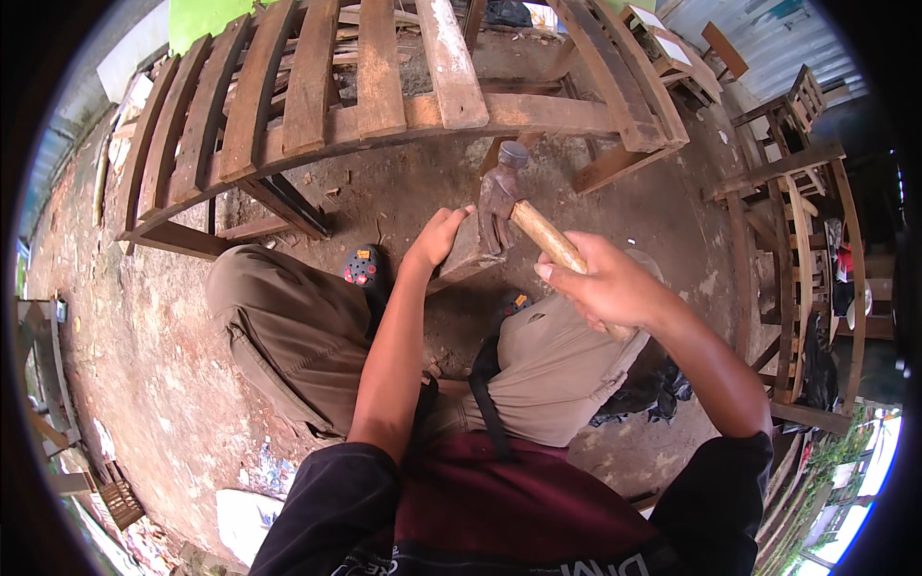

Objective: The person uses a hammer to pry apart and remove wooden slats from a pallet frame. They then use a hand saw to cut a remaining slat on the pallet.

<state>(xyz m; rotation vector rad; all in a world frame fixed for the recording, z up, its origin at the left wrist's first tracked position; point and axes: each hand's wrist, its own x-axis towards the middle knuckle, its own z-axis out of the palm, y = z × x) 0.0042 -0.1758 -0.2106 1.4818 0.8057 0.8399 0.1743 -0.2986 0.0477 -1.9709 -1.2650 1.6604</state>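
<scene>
The right hand [603,283] is wrapped around the wooden handle of a claw hammer [506,197], its steel head likely heavy, against a stiff wooden block [468,252]. The left hand [438,236], fingers curled, steadies that block between the knees above the dirt floor [173,374].

The scene is seen from a single wide fisheye view, worn at head height and aimed steeply down and forward over the wearer's own lap. The left hand [437,238] and right hand [605,283] are caught close, near the middle. The wooden pallet [317,96] is seen just beyond, across the top. Straight edges are bent toward the dark circular rim.
</scene>
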